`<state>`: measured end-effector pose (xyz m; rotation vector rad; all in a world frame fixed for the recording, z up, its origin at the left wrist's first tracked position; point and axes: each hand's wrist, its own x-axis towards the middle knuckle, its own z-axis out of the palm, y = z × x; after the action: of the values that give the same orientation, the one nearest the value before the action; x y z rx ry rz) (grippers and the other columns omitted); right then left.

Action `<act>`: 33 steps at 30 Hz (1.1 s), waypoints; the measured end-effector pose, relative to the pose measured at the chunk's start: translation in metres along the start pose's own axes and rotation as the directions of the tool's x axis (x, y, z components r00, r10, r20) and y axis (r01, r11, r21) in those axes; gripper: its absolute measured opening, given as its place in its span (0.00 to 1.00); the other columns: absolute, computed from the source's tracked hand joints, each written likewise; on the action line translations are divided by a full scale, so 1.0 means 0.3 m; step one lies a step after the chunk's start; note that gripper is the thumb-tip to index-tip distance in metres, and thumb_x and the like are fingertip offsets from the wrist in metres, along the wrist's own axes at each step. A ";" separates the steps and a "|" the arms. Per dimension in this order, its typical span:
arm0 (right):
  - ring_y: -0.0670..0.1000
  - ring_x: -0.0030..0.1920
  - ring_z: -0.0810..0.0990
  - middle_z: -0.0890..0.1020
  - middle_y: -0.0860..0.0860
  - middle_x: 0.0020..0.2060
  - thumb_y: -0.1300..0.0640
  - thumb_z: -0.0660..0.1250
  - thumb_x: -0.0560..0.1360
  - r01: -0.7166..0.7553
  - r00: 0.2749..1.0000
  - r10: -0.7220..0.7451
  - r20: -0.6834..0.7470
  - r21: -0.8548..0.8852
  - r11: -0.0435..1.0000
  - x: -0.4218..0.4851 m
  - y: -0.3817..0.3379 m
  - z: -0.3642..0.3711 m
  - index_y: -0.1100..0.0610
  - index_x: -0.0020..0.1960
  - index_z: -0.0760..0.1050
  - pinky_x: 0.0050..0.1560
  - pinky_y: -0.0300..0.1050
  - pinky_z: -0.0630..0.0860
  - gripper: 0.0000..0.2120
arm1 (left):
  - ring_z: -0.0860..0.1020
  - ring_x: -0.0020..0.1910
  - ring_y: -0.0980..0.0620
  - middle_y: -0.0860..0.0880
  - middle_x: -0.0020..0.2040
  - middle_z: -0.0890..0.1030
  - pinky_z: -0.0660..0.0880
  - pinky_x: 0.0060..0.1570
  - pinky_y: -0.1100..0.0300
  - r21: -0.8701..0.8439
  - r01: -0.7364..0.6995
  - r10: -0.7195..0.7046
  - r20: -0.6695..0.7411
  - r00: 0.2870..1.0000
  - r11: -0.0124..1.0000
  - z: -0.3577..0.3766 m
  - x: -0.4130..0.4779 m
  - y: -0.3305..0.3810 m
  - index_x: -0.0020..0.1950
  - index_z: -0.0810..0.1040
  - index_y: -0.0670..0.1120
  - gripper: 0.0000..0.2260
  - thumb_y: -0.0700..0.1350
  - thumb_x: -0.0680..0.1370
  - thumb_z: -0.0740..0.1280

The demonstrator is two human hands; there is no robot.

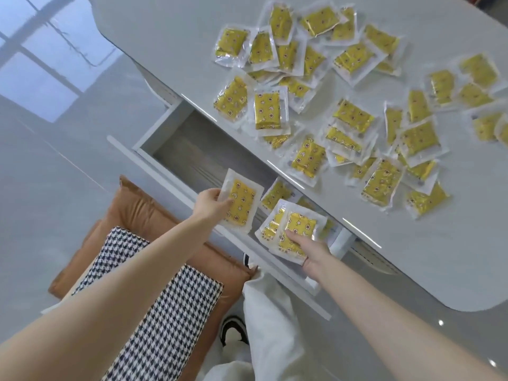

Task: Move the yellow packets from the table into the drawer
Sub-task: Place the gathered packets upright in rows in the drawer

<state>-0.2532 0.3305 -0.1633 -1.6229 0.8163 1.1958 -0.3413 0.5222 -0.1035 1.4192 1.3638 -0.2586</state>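
Observation:
Several yellow packets [354,116] in clear wrap lie scattered over the white table [176,37]. Below its front edge the drawer [192,144] stands pulled out, grey inside, with a few yellow packets [276,192] lying at its right part. My left hand [211,200] pinches one yellow packet [242,206] by its left edge over the drawer front. My right hand [312,248] grips a small stack of packets [291,229] over the drawer's right end, thumb on top.
A brown chair seat [137,213] with a houndstooth cushion [162,306] stands left of me, under my left arm. White trousers and a black and white shoe [233,329] show below. The glossy floor [55,133] lies to the left.

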 end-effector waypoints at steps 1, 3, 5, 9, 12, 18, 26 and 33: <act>0.58 0.54 0.82 0.83 0.57 0.53 0.61 0.79 0.65 -0.004 1.000 0.003 -0.010 -0.018 1.000 0.050 0.006 0.010 0.60 0.60 0.77 0.57 0.56 0.78 0.25 | 0.76 0.48 0.50 0.48 0.50 0.78 0.72 0.38 0.62 -0.004 0.006 -0.006 0.001 1.000 1.000 0.017 0.050 -0.005 0.63 0.75 0.41 0.13 0.41 0.80 0.62; 0.57 0.55 0.81 0.83 0.55 0.54 0.54 0.84 0.55 -0.006 1.000 0.006 -0.010 -0.051 0.999 0.142 0.016 0.034 0.57 0.62 0.75 0.60 0.57 0.77 0.38 | 0.76 0.49 0.49 0.47 0.50 0.77 0.72 0.42 0.59 0.003 0.026 -0.026 -0.014 1.000 1.000 0.048 0.140 -0.019 0.62 0.75 0.42 0.11 0.40 0.80 0.61; 0.56 0.57 0.80 0.82 0.53 0.56 0.45 0.85 0.39 0.001 1.000 -0.001 0.010 -0.082 0.997 0.306 0.051 0.036 0.54 0.63 0.74 0.62 0.57 0.75 0.53 | 0.76 0.51 0.48 0.47 0.51 0.77 0.72 0.45 0.58 0.020 0.039 -0.038 -0.022 0.999 0.999 0.074 0.221 -0.035 0.61 0.76 0.42 0.11 0.38 0.81 0.60; 0.58 0.57 0.80 0.82 0.53 0.55 0.41 0.83 0.35 0.024 0.999 -0.020 0.029 -0.116 0.993 0.450 0.034 0.127 0.52 0.61 0.76 0.62 0.61 0.74 0.55 | 0.75 0.50 0.48 0.48 0.52 0.76 0.73 0.41 0.58 0.007 0.031 -0.031 -0.074 0.997 0.999 0.104 0.365 -0.068 0.63 0.76 0.44 0.13 0.38 0.81 0.58; 0.58 0.61 0.78 0.79 0.53 0.60 0.39 0.82 0.31 0.062 0.997 -0.056 0.048 -0.114 0.992 0.532 0.018 0.175 0.51 0.67 0.71 0.63 0.64 0.72 0.64 | 0.76 0.49 0.49 0.48 0.54 0.77 0.74 0.38 0.60 -0.002 0.006 -0.007 -0.119 0.993 1.000 0.121 0.442 -0.077 0.63 0.76 0.45 0.14 0.37 0.81 0.57; 0.58 0.63 0.76 0.76 0.54 0.64 0.44 0.83 0.40 0.068 0.997 -0.065 0.050 -0.049 0.996 0.619 -0.050 0.279 0.52 0.70 0.66 0.63 0.66 0.72 0.60 | 0.77 0.55 0.48 0.47 0.61 0.78 0.75 0.50 0.59 -0.009 -0.002 0.001 -0.137 0.991 1.000 0.150 0.566 -0.101 0.67 0.74 0.45 0.15 0.37 0.81 0.58; 0.58 0.67 0.69 0.69 0.55 0.69 0.49 0.66 0.78 0.066 0.990 -0.092 -0.105 -0.226 0.972 0.414 -0.094 0.293 0.58 0.73 0.62 0.64 0.52 0.68 0.28 | 0.76 0.57 0.50 0.47 0.64 0.76 0.73 0.53 0.62 0.029 -0.033 0.037 -0.142 0.989 0.999 0.154 0.615 -0.071 0.68 0.73 0.45 0.16 0.37 0.81 0.57; 0.58 0.71 0.66 0.66 0.55 0.72 0.48 0.66 0.77 0.027 0.992 -0.049 -0.116 -0.180 0.983 0.420 -0.087 0.251 0.57 0.74 0.59 0.69 0.54 0.65 0.31 | 0.74 0.64 0.47 0.46 0.70 0.72 0.68 0.50 0.66 0.165 -0.042 0.066 -0.140 0.988 0.985 0.178 0.674 -0.027 0.71 0.69 0.46 0.19 0.35 0.80 0.56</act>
<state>-0.2167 0.4119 -0.2827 -1.8633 0.7670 1.1808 -0.2578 0.5936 -0.2816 1.6345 1.4464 -0.2383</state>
